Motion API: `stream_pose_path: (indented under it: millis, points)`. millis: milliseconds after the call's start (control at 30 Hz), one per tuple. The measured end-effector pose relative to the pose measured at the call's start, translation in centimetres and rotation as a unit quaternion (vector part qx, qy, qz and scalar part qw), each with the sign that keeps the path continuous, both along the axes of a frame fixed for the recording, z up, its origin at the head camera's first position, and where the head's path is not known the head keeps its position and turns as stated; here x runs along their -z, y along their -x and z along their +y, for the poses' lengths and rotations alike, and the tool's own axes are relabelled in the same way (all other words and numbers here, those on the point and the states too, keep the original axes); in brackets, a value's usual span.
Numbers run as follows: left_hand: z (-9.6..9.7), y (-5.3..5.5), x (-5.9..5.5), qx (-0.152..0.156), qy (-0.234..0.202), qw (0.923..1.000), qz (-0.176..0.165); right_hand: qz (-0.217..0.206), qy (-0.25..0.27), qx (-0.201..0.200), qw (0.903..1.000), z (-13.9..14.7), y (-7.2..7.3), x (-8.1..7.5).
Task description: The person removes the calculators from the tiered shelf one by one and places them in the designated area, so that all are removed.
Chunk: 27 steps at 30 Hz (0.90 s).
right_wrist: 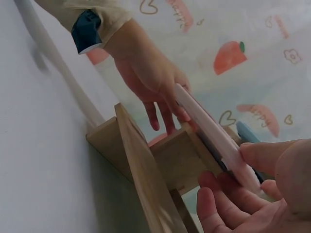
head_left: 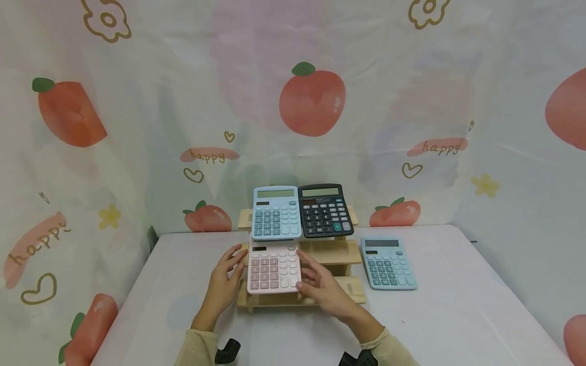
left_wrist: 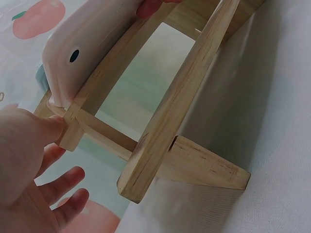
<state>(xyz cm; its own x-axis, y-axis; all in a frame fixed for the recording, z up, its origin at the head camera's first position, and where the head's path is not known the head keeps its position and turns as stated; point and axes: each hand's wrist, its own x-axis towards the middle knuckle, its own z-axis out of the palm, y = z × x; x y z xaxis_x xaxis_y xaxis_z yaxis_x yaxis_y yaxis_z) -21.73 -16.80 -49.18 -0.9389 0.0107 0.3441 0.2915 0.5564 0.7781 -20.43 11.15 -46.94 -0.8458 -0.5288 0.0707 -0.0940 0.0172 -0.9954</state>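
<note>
A pink calculator (head_left: 273, 272) leans on the middle tier of a wooden stepped rack (head_left: 331, 253), at its left side. My right hand (head_left: 327, 292) pinches its right edge; in the right wrist view the thumb (right_wrist: 262, 154) lies on the front, with fingers curled behind. At the left edge is my left hand (head_left: 222, 290), its fingers loosely extended. The left wrist view shows that thumb (left_wrist: 48, 127) against the end of the rack, just below the calculator's lower corner, with the other fingers spread apart.
On the top tier a light blue calculator (head_left: 276, 216) and a black calculator (head_left: 326, 213) stand side by side. Another blue calculator (head_left: 389, 267) lies on the white table (head_left: 458, 305) right of the rack. A fruit-patterned cloth (head_left: 256, 101) hangs behind.
</note>
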Motion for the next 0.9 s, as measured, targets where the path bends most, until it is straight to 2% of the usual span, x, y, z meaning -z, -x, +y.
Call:
stream_pose_path:
  millis: [233, 533, 900]
  points:
    - [0.0, 0.0, 0.0, -0.001, 0.004, 1.0000, 0.001, -0.032, 0.027, -0.026, 0.9988, 0.4, 0.5, 0.1]
    - [0.1, 0.0, -0.2, 0.000, 0.003, 1.0000, 0.005, -0.058, 0.039, -0.026, 0.9972, 0.5, 0.5, -0.3]
    - [0.0, 0.0, -0.1, 0.002, 0.001, 0.9997, 0.026, -0.089, 0.044, -0.036, 0.9944, 1.5, 0.0, -0.1]
